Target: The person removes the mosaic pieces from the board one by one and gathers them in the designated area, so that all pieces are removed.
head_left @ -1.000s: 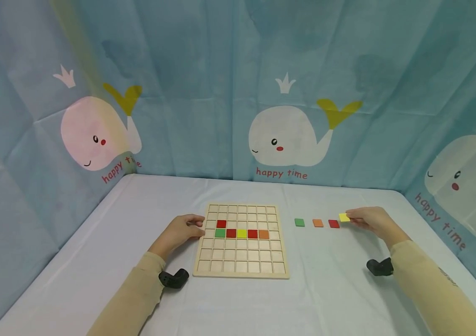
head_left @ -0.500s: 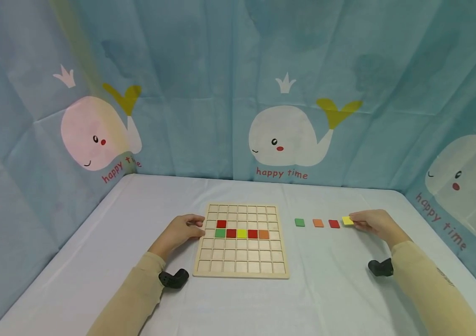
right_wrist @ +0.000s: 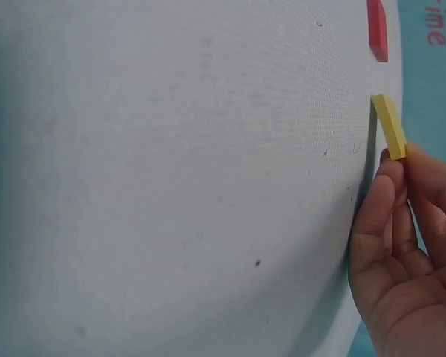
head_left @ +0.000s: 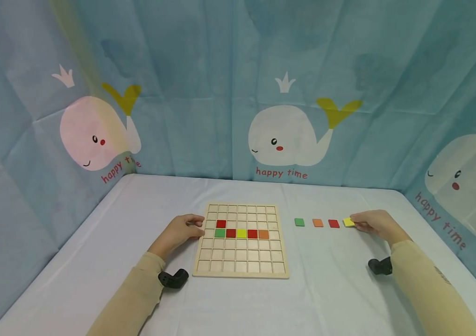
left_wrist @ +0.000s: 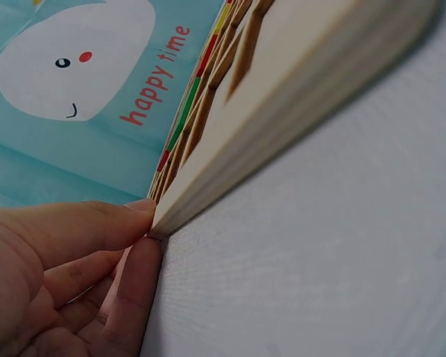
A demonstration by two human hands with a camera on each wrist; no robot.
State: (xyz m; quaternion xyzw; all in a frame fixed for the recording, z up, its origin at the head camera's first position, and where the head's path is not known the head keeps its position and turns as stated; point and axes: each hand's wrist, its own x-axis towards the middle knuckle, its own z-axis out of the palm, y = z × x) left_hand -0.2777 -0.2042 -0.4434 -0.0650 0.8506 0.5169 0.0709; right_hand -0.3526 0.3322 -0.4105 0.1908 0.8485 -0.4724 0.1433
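Right hand [head_left: 373, 224] is pinching the yellow tile [head_left: 349, 222], well right of the board [head_left: 242, 275]; left hand [head_left: 179, 233] grips its left edge. Looks like tile pick-or-place, so next probably needs a clean lift or flat release.

The right hand [right_wrist: 409, 268] pinches 1 yellow tile [right_wrist: 391, 128] near 1 red tile [right_wrist: 377, 31].

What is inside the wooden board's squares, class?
The board holds a red tile and, one row nearer, a green tile, red tile, yellow tile, another red tile, orange tile. Everything under these tiles is hidden.
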